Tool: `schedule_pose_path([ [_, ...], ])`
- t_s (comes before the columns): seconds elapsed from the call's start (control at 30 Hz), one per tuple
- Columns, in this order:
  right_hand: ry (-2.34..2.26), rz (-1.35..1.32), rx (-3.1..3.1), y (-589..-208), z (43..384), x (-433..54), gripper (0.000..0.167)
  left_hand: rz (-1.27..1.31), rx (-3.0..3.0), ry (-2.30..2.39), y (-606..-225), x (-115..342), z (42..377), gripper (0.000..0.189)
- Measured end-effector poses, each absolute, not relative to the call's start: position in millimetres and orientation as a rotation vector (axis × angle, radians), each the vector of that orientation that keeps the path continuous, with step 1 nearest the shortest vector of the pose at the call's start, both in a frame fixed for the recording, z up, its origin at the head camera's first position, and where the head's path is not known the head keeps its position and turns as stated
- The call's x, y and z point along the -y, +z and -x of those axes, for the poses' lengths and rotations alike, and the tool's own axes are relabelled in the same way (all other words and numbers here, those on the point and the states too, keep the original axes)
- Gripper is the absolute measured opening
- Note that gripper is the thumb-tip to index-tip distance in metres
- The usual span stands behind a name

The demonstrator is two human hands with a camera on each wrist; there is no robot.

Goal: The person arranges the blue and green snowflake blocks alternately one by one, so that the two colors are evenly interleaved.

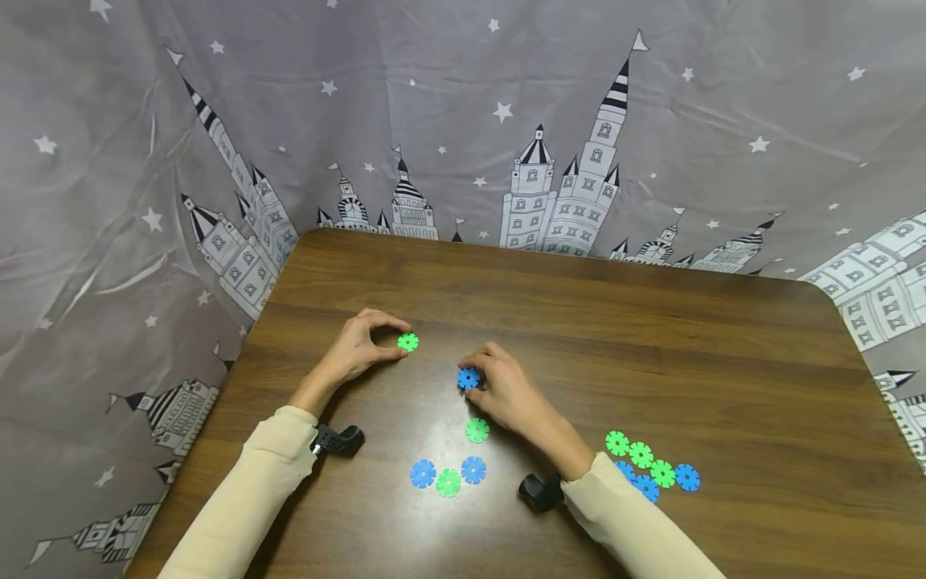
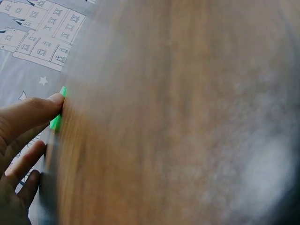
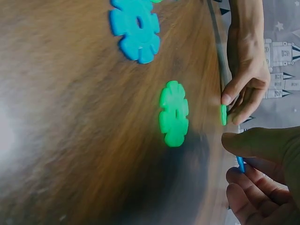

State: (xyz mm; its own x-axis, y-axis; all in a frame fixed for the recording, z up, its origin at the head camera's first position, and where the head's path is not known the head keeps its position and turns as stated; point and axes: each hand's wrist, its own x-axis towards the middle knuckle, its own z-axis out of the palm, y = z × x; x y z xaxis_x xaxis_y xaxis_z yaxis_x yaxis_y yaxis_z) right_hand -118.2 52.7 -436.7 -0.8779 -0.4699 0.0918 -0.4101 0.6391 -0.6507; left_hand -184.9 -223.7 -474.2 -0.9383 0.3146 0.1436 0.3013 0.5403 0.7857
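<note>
Between thumb and index finger, my left hand [image 1: 354,348] pinches a green notched disc [image 1: 413,343] by its edges, near the left part of the table. My right hand [image 1: 510,389] pinches a blue notched disc [image 1: 473,374], closer to the middle. In the right wrist view that blue disc [image 3: 241,164] shows only as a thin edge between thumb and fingers. Just below the right hand lies a loose green disc [image 1: 481,426]. Nearer the front, a blue disc [image 1: 418,478], a green disc [image 1: 444,488] and another blue disc [image 1: 479,474] form a shallow curve.
To the right, beside the right sleeve, lies a cluster of green discs [image 1: 612,446] and blue discs [image 1: 691,482]; the sleeve partly covers some. A castle-print curtain [image 1: 448,104] hangs behind the wooden table [image 1: 760,378]. Each wrist wears a black camera [image 1: 340,441].
</note>
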Motion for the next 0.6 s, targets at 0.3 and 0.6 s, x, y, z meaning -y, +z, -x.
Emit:
schedule_pose_path([
  [0.3, -1.068, 0.743, -2.764, -436, 129, -37, 0.034, -0.543, -2.741, 1.399, -476, 224, 184, 0.039],
  [0.6, -1.006, 0.707, -2.748, -437, 144, -20, 0.035, -0.548, -2.741, 1.404, -474, 224, 184, 0.039],
])
